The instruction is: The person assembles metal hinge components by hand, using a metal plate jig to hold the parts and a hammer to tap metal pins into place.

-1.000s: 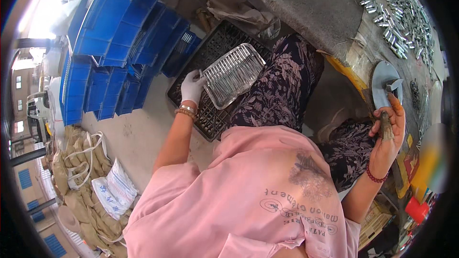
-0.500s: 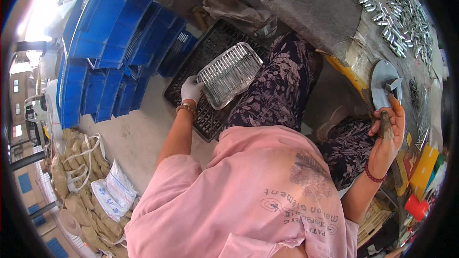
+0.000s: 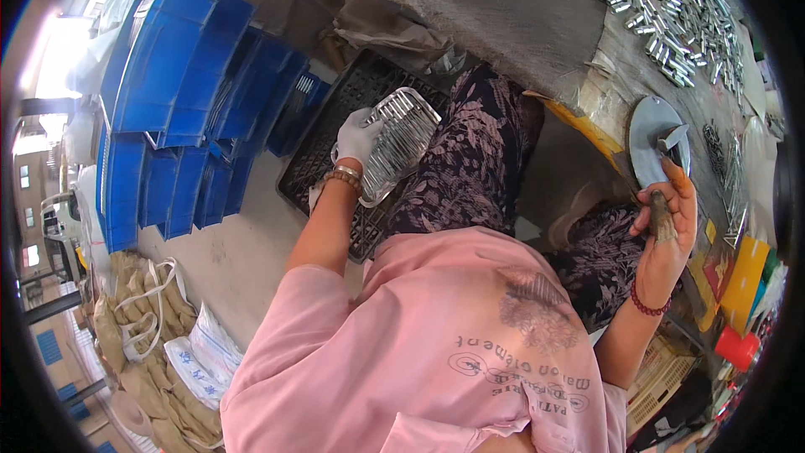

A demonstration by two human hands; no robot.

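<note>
Down low, the gloved left hand [image 3: 359,136] grips a stiff, light metal tray [image 3: 396,141] by its rim. Her right hand [image 3: 667,231] pinches a small dark metal piece [image 3: 660,214], fingers clenched.

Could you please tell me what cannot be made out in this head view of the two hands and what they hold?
- Left hand: gloved; its fingertips are hidden behind the clear ribbed tray it grips.
- Right hand: the dark piece in it is too small and blurred to identify.
- Metal parts on the bench: too small, and bent by the fisheye rim.
- Black crate: partly covered by tray, arm and knee.
</note>
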